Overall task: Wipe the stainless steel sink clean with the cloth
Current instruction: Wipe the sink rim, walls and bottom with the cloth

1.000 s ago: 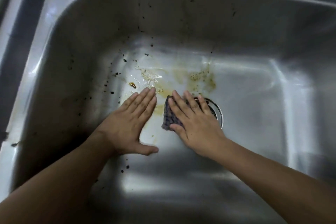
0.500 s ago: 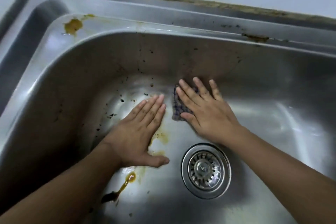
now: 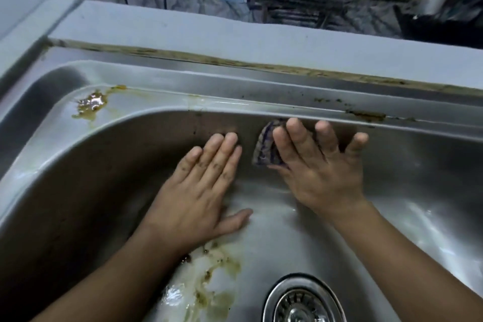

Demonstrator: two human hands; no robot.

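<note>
The cloth [image 3: 265,148] is purple-and-white checked. The sink [image 3: 418,165] is grey steel, with yellow-brown stains [image 3: 91,104] at upper left.

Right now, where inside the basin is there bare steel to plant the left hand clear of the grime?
Bare steel lies right of the right hand, along the basin's right slope. Some more lies between the left hand and the drain. Yellow-brown residue crowds the floor left of the drain.

Bare forearms, no sleeves visible
</note>
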